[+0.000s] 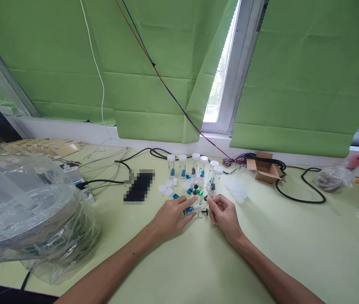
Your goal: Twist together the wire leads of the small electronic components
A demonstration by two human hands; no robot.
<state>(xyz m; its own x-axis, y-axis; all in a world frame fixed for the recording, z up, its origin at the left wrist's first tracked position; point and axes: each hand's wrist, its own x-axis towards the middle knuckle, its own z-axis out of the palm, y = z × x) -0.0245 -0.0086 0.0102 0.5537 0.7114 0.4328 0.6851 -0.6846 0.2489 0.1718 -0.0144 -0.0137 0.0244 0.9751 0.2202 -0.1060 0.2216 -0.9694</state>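
My left hand (170, 216) is closed around a small clear vial (200, 206) lying on its side, with a blue dispensing tip (188, 209) inside it. At the vial's right end, my right hand (226, 215) has its thumb and fingers pinched together; what they hold, if anything, is too small to make out. Just beyond both hands lie loose blue tips (190, 191), green pieces (200, 192) and black pieces (195, 189). A black piece (205, 211) rests between the hands. Several upright capped vials (182, 166) with tips in them stand behind.
White round caps (162, 188) lie left of the vials. Farther left are a blurred black device (139, 186) and a large plastic-wrapped spool (33, 211). Right of the vials are a clear bag (238, 190), an open cardboard box (265, 169) and black cable (306, 201).
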